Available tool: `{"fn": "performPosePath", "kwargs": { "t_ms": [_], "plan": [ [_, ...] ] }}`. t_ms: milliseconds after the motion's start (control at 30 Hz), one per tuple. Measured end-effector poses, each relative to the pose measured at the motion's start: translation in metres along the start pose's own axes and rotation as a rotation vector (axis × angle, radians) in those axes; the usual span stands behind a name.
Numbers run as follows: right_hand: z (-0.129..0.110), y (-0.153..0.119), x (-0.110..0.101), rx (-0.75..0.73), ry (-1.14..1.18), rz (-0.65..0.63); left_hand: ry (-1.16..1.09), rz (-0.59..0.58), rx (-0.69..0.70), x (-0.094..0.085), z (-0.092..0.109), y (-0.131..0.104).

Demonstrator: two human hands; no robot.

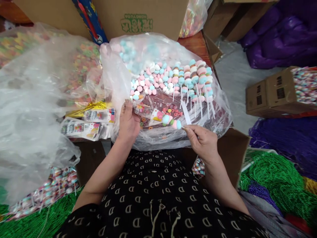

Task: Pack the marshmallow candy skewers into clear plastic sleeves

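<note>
My right hand (204, 142) pinches the white stick of a candy skewer (175, 124), which carries blue, white and pink pieces with green ones between. The skewer points left, its tip close to a clear plastic bag (147, 111) with a printed label. My left hand (129, 122) has its thumb and fingers closed on the left end of this bag. I cannot tell whether the tip is inside the bag. Beyond my hands lie loose pastel candies (148, 79) and several finished candy skewers (195, 77) on a big plastic sheet (146, 142).
Printed labels (86, 127) and gold ties (94, 107) lie left of my left hand. A large bag of ring candies (81, 66) stands behind them. Cardboard boxes (158, 16) border the back. Green beads (274, 178) and a filled box (269, 92) are at right.
</note>
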State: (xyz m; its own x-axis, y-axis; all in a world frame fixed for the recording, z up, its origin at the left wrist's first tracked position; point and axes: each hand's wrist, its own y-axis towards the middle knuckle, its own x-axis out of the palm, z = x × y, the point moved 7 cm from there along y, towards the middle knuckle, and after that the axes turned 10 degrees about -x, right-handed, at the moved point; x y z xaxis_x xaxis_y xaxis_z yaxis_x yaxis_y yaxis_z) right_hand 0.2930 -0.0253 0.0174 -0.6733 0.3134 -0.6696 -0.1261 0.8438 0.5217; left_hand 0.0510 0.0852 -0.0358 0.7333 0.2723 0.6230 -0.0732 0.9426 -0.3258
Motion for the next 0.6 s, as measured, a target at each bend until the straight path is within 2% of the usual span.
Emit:
{"fn": "performPosePath", "kwargs": {
  "t_ms": [133, 333, 467, 600],
  "plan": [
    [0.004, -0.004, 0.007, 0.065, 0.128, 0.048, 0.0, 0.011, -0.01, 0.001, 0.001, -0.003],
    [0.016, -0.007, 0.021, 0.226, 0.303, 0.023, 0.002, 0.005, 0.032, 0.004, 0.001, -0.005],
    [0.02, -0.009, 0.025, 0.253, 0.38, 0.024, -0.006, -0.016, 0.045, 0.004, 0.002, -0.004],
    [0.019, -0.011, 0.024, 0.243, 0.329, 0.032, 0.013, 0.001, 0.034, 0.001, 0.002, -0.003]
  ]
}}
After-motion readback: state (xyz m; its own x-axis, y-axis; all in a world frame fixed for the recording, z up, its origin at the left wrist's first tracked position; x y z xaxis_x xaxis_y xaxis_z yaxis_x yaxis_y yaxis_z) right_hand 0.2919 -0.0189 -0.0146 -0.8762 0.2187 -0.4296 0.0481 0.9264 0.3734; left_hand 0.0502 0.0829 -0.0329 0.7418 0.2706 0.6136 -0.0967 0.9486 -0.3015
